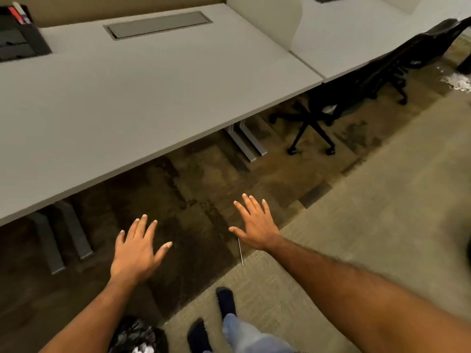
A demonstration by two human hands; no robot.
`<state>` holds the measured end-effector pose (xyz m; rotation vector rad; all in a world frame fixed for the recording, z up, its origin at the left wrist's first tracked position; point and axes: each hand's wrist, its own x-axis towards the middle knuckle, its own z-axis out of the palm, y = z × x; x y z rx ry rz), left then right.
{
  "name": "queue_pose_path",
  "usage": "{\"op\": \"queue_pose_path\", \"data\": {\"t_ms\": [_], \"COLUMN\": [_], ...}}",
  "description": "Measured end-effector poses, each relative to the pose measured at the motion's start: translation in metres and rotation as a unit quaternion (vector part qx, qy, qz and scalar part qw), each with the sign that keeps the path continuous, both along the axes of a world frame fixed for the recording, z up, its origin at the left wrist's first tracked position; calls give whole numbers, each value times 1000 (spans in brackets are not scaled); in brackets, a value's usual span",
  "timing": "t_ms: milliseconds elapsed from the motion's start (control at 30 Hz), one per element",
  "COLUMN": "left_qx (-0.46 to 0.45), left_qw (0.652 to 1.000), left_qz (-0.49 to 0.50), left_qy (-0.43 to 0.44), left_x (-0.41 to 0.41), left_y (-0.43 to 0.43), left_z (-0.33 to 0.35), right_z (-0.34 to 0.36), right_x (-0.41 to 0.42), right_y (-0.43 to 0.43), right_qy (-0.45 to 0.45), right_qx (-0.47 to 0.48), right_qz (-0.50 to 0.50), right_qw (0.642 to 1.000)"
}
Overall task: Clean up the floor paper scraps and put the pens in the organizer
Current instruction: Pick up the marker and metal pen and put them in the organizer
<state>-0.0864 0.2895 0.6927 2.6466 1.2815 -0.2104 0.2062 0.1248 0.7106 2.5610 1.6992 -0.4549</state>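
While the person stands on the carpeted floor [369, 212] beside the grey worktop [127, 98], both bare arms reach forward, palms down. The left grip [136, 250] is released, fingers straight and spread, holding nothing. The right grip [254, 225] is likewise released with fingers fanned, held apart from the left. The black organizer [17, 39] stands at the worktop's far left corner, and pens [19, 14] stand in its rear compartment. A heap of white paper scraps [458, 81] lies on the floor at the far right edge, well apart from both grips, beyond a black office chair [331, 103]. A thin pale stick [240, 252], too small to identify, lies on the floor near the right grip. A black bag [137, 337] showing white paper sits at the bottom edge, near the dark-socked feet [225, 301].
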Motion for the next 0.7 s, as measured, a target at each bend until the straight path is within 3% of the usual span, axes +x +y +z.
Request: {"op": "queue_pose_path", "data": {"t_ms": [400,700], "left_qx": [-27,-81], "left_qw": [995,994], "left_qz": [-61,-35], "left_qy": [68,66], "left_x": [38,156], "left_y": [-57,-116], "left_z": [-50,-159], "right_z": [-71,-210], "right_x": [38,120], "right_y": [-125,-185], "right_qy": [39,62], "right_qx": [-42,-83], "right_qz": [-126,-138], "right_qw": [990,985]}}
